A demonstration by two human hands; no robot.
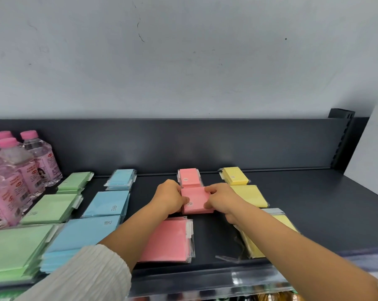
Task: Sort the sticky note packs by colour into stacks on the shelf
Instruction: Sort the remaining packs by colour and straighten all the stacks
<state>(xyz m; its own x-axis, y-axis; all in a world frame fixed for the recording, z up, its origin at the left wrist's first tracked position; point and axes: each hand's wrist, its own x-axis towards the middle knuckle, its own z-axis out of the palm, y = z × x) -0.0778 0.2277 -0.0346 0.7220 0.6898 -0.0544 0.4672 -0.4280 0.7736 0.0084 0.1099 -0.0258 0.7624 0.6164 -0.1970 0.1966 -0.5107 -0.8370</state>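
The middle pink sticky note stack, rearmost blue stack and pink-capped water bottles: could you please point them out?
middle pink sticky note stack (195, 199): head view, centre of its top face.
rearmost blue stack (121, 178): head view, centre of top pack.
pink-capped water bottles (47, 162): head view, label of rightmost bottle.

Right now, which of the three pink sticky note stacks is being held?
The middle pink stack: the left hand and the right hand grip its two sides. Neither the back pink stack nor the front pink stack is gripped.
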